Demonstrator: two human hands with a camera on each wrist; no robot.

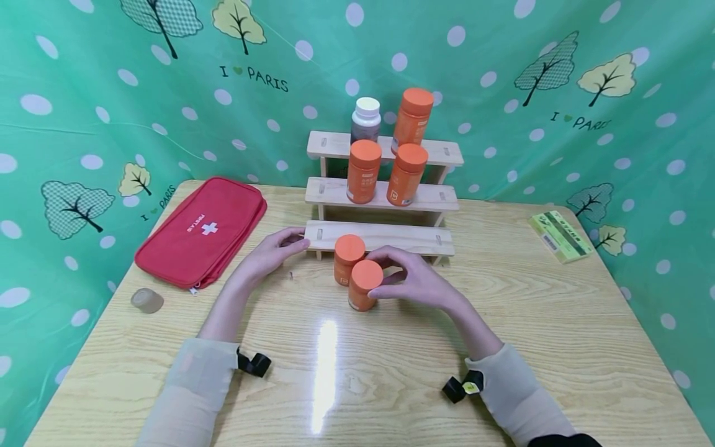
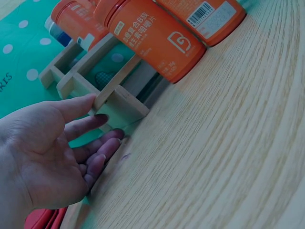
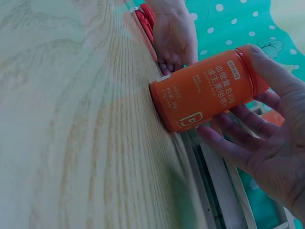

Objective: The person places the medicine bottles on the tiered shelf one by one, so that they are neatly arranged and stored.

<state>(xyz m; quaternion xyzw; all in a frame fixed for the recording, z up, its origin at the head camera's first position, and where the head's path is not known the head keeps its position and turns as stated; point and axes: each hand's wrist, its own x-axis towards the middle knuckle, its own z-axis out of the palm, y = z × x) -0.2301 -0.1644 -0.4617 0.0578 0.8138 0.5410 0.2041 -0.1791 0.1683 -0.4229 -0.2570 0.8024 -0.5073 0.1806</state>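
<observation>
Two orange vitamin bottles stand close together on the table in front of the small three-tier wooden shelf [image 1: 408,234]. My right hand [image 1: 413,280] grips the nearer vitamin bottle [image 1: 363,293], thumb at its cap and fingers around the far side. In the right wrist view that bottle [image 3: 205,90] shows its printed label, its base close over the wood. Behind it is the other vitamin bottle [image 1: 347,264], partly hidden. At the left end of the lowest tier, my left hand [image 1: 272,253] has its thumb tip at the board's edge, fingers loosely bent.
The middle tier carries two orange bottles [image 1: 404,177]; the top tier holds a white-capped bottle [image 1: 366,121] and another orange one [image 1: 412,121]. A red first-aid pouch [image 1: 195,236] and a small greyish cap-like piece [image 1: 148,300] lie left. A green-yellow box [image 1: 560,236] lies right.
</observation>
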